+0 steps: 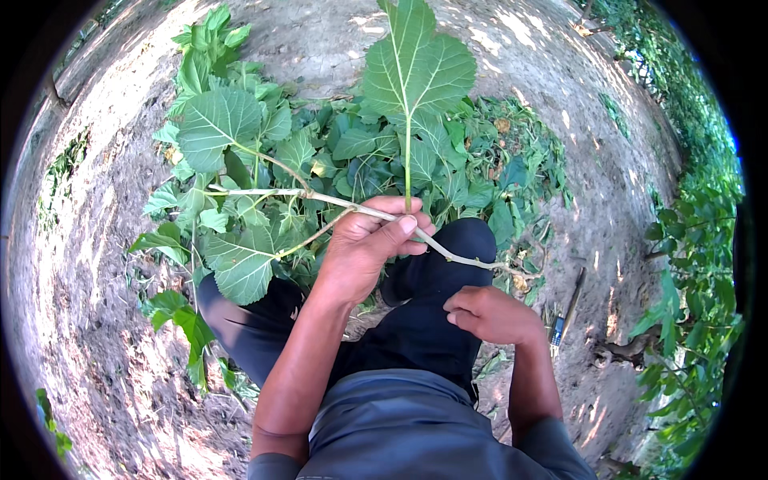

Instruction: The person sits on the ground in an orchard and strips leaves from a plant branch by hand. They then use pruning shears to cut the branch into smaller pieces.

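Note:
My left hand [384,231] grips a pale leafy branch [336,200] between thumb and fingers, above my bent legs. Large lobed leaves grow from its left part, and its bare, bent end reaches right past my knee. A broad green leaf [414,72] rises from the same fingers by its long stalk. Over my right thigh, my right hand [495,313] hangs with its fingers curled in, apart from the branch. Nothing shows in it, though its palm is hidden. Beneath and beyond the branch lies a heap of cut green leaves [360,144].
Leafy stems [192,324] lie by my left leg. On the ground to my right are a keypad mobile phone [557,331] and a slender dark stick or handle [577,291]. Leafy bushes [690,288] stand along the right edge. Dry bare soil [108,270] surrounds the heap.

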Available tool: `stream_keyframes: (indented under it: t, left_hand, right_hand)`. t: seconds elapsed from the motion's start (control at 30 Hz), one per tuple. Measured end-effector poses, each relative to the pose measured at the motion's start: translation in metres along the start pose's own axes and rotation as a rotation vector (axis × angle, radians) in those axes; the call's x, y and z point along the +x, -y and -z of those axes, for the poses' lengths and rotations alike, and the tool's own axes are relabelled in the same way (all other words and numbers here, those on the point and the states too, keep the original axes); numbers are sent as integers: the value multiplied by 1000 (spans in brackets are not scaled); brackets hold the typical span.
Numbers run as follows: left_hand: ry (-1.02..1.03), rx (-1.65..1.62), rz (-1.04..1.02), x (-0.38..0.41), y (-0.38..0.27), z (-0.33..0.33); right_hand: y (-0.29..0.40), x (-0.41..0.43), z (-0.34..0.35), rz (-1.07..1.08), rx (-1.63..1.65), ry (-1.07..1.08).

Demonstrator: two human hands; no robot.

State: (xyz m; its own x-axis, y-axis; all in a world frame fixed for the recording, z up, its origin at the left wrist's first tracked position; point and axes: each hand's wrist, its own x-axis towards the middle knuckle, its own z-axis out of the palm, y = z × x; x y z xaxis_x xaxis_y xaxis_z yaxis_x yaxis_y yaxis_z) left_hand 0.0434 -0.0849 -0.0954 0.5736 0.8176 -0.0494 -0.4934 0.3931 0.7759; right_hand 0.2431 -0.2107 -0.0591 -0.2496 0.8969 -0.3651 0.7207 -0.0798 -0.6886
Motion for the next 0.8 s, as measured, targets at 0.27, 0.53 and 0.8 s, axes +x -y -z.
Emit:
stream_keyframes:
  t: [0.27, 0.53, 0.8]
  left_hand:
    - [66, -13, 0, -10, 10, 1]
    - [33, -209, 45, -41, 38, 23]
    - [53, -243, 42, -34, 42, 29]
  right_hand:
    - [-15, 55, 45, -38, -245, -431]
    - [-68, 124, 7, -138, -836, 174]
    - [-74, 132, -8, -150, -965, 202]
